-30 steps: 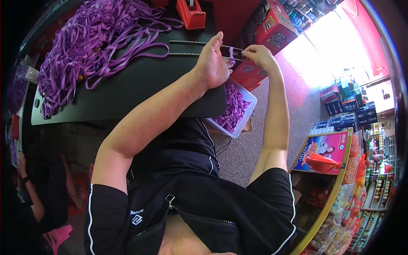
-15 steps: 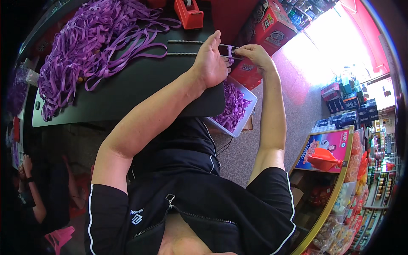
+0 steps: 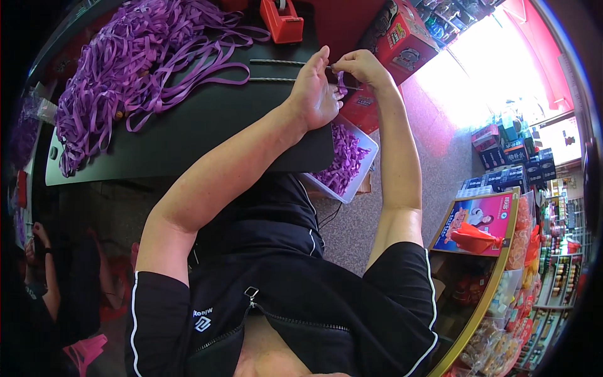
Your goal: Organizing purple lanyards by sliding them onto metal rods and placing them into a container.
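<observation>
Two thin twisted metal rods [image 3: 272, 79] stick out side by side over the black table [image 3: 207, 135]. Around their right ends is a small piece of purple ribbon [image 3: 341, 80]. My left hand [image 3: 316, 97] is beside the rods and hides their middle; its thumb side points up, and its lower fingertips touch or nearly touch the ribbon. My right hand [image 3: 364, 68] pinches at the upper rod's end, right above the ribbon; its fingertips partly hide what they grip. A large heap of purple ribbon loops [image 3: 119, 69] covers the table's left side.
A white plastic bin [image 3: 363, 179] of purple ribbon pieces stands below the table's right corner. Behind it are red boxes [image 3: 402, 41]. A red tape dispenser [image 3: 282, 25] sits at the back. Shop shelves [image 3: 559, 276] line the right. Another person's arm [image 3: 50, 276] shows at far left.
My right hand has moved a little up and left, from beside the ribbon to the upper rod's end. The ribbon looks more bunched. My left hand has hardly moved.
</observation>
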{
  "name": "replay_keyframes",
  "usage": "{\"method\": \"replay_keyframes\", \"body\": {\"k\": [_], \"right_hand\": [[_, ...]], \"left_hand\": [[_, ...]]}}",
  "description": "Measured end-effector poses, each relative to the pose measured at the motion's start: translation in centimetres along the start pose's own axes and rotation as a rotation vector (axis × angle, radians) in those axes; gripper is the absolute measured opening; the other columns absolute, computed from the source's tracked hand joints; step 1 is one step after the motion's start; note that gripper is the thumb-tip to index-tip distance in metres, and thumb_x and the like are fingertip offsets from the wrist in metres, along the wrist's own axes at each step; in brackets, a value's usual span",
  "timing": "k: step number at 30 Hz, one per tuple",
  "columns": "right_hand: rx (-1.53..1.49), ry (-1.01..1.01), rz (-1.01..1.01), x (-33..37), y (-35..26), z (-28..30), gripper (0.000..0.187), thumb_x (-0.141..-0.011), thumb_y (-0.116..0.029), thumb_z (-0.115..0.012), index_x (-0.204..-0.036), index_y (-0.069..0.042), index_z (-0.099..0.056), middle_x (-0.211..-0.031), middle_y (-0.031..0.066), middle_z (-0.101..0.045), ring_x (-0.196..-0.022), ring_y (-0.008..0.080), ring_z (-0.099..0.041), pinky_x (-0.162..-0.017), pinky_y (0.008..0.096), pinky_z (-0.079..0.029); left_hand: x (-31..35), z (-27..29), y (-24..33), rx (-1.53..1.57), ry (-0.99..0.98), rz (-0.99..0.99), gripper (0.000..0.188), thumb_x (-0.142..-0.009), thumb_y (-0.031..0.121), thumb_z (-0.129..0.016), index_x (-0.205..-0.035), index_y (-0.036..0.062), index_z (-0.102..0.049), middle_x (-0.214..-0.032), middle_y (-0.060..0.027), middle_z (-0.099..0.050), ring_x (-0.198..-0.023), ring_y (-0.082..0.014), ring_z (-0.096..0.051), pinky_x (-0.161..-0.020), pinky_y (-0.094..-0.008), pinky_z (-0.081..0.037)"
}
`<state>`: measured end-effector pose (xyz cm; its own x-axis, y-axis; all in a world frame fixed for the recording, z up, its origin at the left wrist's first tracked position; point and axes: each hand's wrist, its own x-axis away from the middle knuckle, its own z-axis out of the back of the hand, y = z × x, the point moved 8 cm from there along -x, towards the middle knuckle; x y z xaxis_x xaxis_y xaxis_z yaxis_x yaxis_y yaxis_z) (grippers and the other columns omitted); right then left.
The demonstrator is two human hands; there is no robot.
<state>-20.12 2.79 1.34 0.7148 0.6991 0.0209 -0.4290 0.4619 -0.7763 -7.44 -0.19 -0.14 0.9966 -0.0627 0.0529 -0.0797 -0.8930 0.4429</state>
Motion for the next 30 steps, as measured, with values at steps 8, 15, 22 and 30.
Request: {"method": "replay_keyframes", "body": {"k": [8, 15, 22, 30], "right_hand": [[-0.197, 0.116, 0.004, 2.4, 1.9, 2.1, 0.019, -0.075, -0.017, -0.067, -0.084, 0.000, -0.072, -0.073, 0.0048, -0.067, -0.064, 0.0091, -0.057, -0.059, 0.0239, -0.043], [-0.230, 0.131, -0.106, 3.4, 4.5, 2.0, 0.020, -0.078, -0.014, -0.066, -0.088, 0.003, -0.071, -0.082, 0.0089, -0.070, -0.075, 0.0135, -0.062, -0.073, 0.0252, -0.046], [-0.276, 0.057, -0.073, 2.3, 6.0, 0.2, 0.021, -0.078, -0.013, -0.065, -0.089, 0.004, -0.070, -0.085, 0.0103, -0.069, -0.076, 0.0146, -0.061, -0.073, 0.0259, -0.046], [-0.146, -0.017, -0.126, 1.6, 7.3, 0.1, 0.027, -0.082, -0.020, -0.059, -0.095, 0.001, -0.070, -0.091, 0.0069, -0.068, -0.085, 0.0138, -0.060, -0.077, 0.0251, -0.043]], "left_hand": [[0.1, 0.0, 0.0, -0.011, 0.013, -0.005, 0.095, -0.083, 0.062, -0.050, -0.147, 0.0242, 0.009, -0.146, -0.0341, 0.010, -0.140, -0.0407, 0.005, -0.111, -0.0473, 0.009], [0.2, 0.2, 0.2, -0.042, 0.022, -0.022, 0.096, -0.082, 0.064, -0.050, -0.147, 0.0238, 0.009, -0.146, -0.0346, 0.000, -0.138, -0.0412, -0.007, -0.111, -0.0484, 0.008], [0.1, 0.1, 0.1, -0.040, 0.006, -0.021, 0.097, -0.082, 0.063, -0.050, -0.147, 0.0228, 0.010, -0.145, -0.0349, -0.008, -0.137, -0.0410, -0.011, -0.110, -0.0487, 0.010], [0.1, -0.1, 0.0, -0.024, 0.040, -0.001, 0.096, -0.083, 0.062, -0.049, -0.147, 0.0226, 0.010, -0.146, -0.0344, -0.004, -0.138, -0.0410, -0.010, -0.110, -0.0493, 0.009]]}}
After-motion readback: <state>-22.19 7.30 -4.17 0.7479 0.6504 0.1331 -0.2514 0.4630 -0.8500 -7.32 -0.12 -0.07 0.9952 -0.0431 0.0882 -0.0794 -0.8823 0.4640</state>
